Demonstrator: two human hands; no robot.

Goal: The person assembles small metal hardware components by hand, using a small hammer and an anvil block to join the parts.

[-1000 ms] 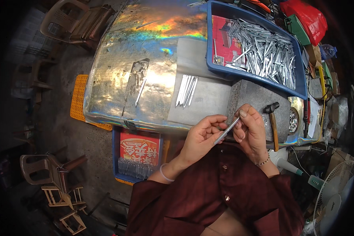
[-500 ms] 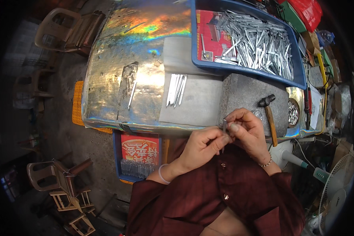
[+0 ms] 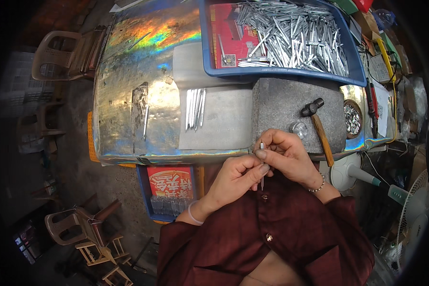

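A slim silver metal strip (image 3: 262,183) stands roughly upright between my two hands, close to my shirt front. My left hand (image 3: 236,180) pinches its lower part with thumb and forefinger. Higher up, the fingers of my right hand (image 3: 288,155) are closed round its top end. Just beyond my right hand is a grey stone block (image 3: 279,105) bearing a hammer (image 3: 322,136) with a wooden handle and a small clear round object (image 3: 299,128). Several similar strips (image 3: 195,109) lie side by side on a grey sheet (image 3: 229,114); another strip (image 3: 146,123) lies further left.
A blue tray (image 3: 281,74) full of loose metal strips sits at the back. Right of the block stands a round bowl of small metal bits (image 3: 352,119). Below the table edge is a blue crate (image 3: 143,190). A fan (image 3: 412,205) stands at right, a chair (image 3: 57,55) at left.
The view has shifted, so the table and tray sit further left and higher. Both hands keep hold of the strip, which now shows more plainly between the fingers.
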